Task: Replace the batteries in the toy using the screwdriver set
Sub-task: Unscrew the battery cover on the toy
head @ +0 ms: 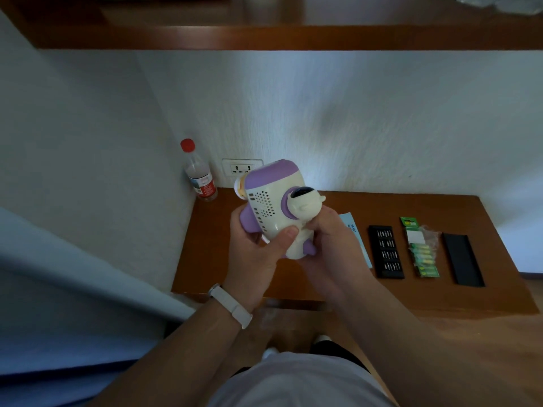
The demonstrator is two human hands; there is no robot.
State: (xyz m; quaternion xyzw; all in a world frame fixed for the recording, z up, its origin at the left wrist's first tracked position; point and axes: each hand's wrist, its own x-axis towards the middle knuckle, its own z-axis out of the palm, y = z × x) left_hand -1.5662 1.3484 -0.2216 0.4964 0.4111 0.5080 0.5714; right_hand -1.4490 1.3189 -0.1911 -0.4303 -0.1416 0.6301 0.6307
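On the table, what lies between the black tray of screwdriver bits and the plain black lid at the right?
A green battery pack lies between the bit tray and the black lid, as the head view shows.

- Both hands hold the cream-and-purple toy (pixel 274 205) up above the wooden table (pixel 211 259).
- The left hand (pixel 255 254), with a white band on its wrist, grips the toy's lower body, thumb across the grille side.
- The right hand (pixel 329 245) wraps the toy from the right.
- The open black screwdriver set (pixel 385 251), a battery pack (pixel 420 251) and a black lid (pixel 463 260) lie in a row.
- A red-capped bottle (pixel 199 173) stands in the corner beside a wall socket (pixel 239 168).
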